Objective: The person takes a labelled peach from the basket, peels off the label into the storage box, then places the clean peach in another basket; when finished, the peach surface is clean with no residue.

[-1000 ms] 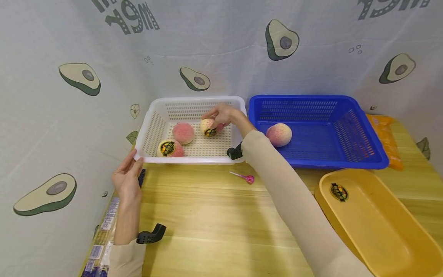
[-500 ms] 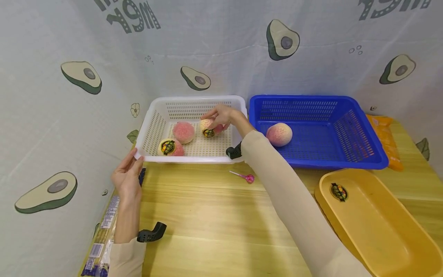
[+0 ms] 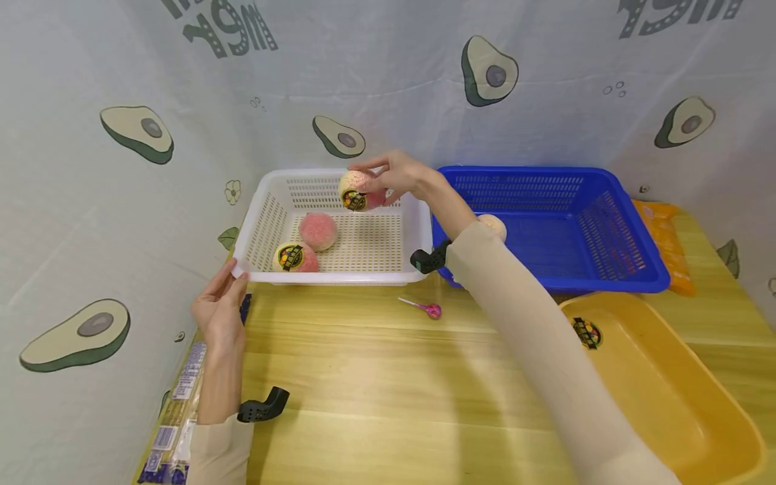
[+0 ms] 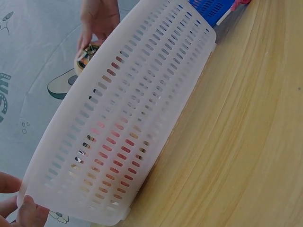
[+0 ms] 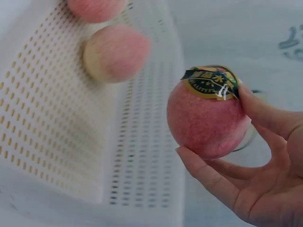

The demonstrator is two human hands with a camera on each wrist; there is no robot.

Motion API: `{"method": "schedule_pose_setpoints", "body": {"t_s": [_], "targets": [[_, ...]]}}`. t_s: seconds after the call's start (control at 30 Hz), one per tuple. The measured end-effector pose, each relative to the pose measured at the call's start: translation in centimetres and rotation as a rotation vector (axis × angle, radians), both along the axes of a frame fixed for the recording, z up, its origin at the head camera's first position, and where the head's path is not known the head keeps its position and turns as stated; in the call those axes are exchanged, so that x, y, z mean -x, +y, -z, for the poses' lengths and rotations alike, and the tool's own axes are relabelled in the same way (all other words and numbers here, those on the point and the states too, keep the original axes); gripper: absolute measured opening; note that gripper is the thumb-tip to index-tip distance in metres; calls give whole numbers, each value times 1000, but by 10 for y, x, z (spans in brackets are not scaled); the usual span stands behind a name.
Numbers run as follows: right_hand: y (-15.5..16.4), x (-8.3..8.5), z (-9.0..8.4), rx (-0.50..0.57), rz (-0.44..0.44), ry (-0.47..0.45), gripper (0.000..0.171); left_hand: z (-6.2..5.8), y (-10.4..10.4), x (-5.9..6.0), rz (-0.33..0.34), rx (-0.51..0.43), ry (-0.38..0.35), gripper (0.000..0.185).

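My right hand (image 3: 397,176) grips a pink and cream peach (image 5: 208,118) with a black and gold sticker, raised above the back of the white basket (image 3: 333,277). In the right wrist view the thumb and fingers lie round its sides. My left hand (image 3: 219,313) pinches the basket's front left corner between thumb and fingers. Inside the basket lie a pink peach (image 3: 318,231) and a stickered peach (image 3: 295,258). Another peach (image 3: 492,227) sits in the blue basket (image 3: 552,279), partly hidden by my right arm.
A lollipop (image 3: 432,310) lies on the wooden table (image 3: 364,391) before the baskets. The yellow tub (image 3: 673,404) stands front right, partly behind my sleeve. An orange packet (image 3: 665,246) is right of the blue basket; clear packaging (image 3: 172,431) lies along the left edge.
My right hand has lifted the stickered peach up from the white basket's floor. My left hand stays at the basket's corner.
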State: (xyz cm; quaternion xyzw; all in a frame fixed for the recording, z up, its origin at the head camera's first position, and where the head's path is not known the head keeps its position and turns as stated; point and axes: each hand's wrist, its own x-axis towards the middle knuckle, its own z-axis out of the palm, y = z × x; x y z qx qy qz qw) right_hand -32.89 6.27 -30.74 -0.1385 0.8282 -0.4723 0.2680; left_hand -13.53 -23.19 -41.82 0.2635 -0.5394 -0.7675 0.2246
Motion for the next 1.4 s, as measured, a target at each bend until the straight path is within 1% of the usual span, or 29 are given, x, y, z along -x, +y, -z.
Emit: {"method": "schedule_pose_setpoints", "body": {"t_s": [0.13,0.27,0.4,0.57,0.67,0.77,0.93,1.0,1.1,1.2,1.4], "targets": [[17,-17,-24,73,38,7,56,0,1,1,12,-2,-12,41],[34,-40,-40,129,39,21,57,1,0,1,1,-13,-4,42],[53,-68,-47,183,55,24,55,1,0,1,2,-19,7,42],[80,-109,-44,201,96,37,53,0,2,1,5,-38,22,42],[95,-135,-36,216,123,24,53,0,3,1,2,-39,19,42],[109,-159,-24,228,132,8,53,0,3,2,4,-42,16,43],[129,-197,-2,217,142,6,55,-2,2,0,3,-64,5,41],[133,-210,8,230,149,-11,55,-3,1,0,4,-65,1,39],[137,-227,25,256,153,-23,55,-4,0,0,7,-54,2,37],[137,-240,44,286,168,-46,56,-4,1,1,1,-46,0,37],[133,-263,82,283,282,-111,60,-2,2,0,7,-39,-9,36]]}}
